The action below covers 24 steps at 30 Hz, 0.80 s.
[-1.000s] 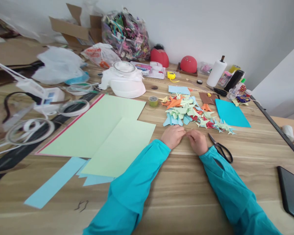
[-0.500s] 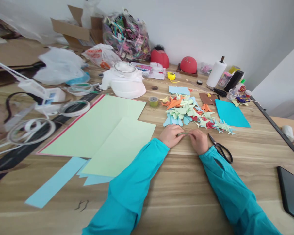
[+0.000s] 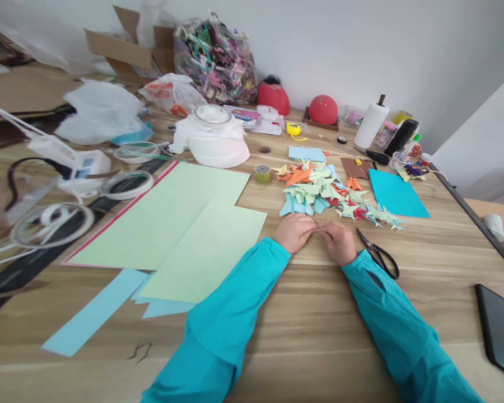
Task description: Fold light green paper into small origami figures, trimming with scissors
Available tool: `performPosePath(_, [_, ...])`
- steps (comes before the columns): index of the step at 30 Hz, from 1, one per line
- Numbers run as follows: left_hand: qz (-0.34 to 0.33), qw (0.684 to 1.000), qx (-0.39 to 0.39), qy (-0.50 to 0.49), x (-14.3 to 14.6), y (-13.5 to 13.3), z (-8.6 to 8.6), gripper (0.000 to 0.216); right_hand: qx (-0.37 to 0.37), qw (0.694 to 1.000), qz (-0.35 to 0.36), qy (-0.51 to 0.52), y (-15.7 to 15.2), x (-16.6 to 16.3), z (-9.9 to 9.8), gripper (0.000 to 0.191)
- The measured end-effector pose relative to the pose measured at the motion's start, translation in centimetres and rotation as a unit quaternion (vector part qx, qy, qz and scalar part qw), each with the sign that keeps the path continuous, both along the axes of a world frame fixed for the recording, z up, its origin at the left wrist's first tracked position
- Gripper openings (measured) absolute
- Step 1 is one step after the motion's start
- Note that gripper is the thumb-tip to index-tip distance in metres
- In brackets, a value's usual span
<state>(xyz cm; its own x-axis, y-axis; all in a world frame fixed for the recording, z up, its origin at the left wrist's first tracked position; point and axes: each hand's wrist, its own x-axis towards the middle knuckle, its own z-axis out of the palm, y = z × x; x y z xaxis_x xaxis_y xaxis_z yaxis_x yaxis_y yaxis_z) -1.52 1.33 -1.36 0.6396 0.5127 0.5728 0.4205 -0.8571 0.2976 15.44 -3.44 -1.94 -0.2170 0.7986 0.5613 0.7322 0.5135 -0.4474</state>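
Left hand point(image 3: 296, 232) and right hand point(image 3: 340, 242) pinch one tiny paper bit point(image 3: 320, 226) near the middle of the desk point(image 3: 319, 324); best to hold tight and press folds flat.

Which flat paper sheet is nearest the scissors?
The bright blue sheet, just beyond the scissors on the right. The pale green sheets and light blue strips lie much farther left.

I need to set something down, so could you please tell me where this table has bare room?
Bare wood runs between the black-handled scissors and the flat black phone, and along the near edge below the pale blue paper strip. Crowded: the colourful folded-paper pile and the white tape rolls.
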Motion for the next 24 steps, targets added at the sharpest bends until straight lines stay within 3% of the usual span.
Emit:
performPosePath(11, [0.017, 0.993, -0.033, -0.115, -0.03, 0.13, -0.44, 0.019, 0.023, 0.999, -0.037, 0.021, 0.19, 0.26, -0.16, 0.019])
performPosePath(16, [0.0, 0.996, -0.039, -0.074, -0.27, 0.27, -0.16, 0.016, 0.022, 0.998, -0.05, 0.012, 0.06, 0.04, -0.05, 0.014])
performPosePath(24, [-0.001, 0.999, -0.051, -0.008, -0.15, 0.03, 0.3, 0.018, 0.024, 1.0, -0.01, -0.01, -0.14, -0.08, 0.36, 0.02])
